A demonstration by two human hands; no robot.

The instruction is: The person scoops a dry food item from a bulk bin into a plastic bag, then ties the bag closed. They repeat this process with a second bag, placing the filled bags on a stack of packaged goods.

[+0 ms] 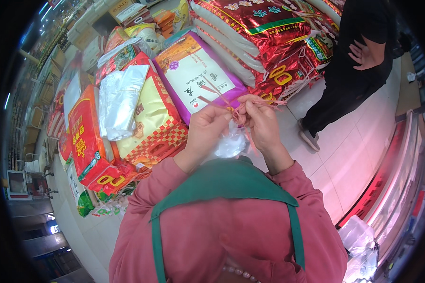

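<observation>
Pinched between both hands is a tangle of pink plastic twine [238, 115], held in front of my chest. My left hand [206, 128] grips it from one side with thumb and forefinger, and reddish strip ends fan out beyond the fingertips. On the other side my right hand [262, 123] pinches the twine, with loose strands trailing past its knuckles. Just below the fingers hangs or rests a crumpled clear plastic bag [232, 143]; whether the twine is fastened to it I cannot tell. Beyond my hands lies a purple and white rice sack [194, 76].
Folded clear plastic bags [122, 100] lie on a cream and red sack [156, 120]. Red foil rice sacks [255, 24] are stacked ahead. A person in dark clothes [350, 74] stands on the tiled floor [340, 152] at right, beside a lit display case [386, 177].
</observation>
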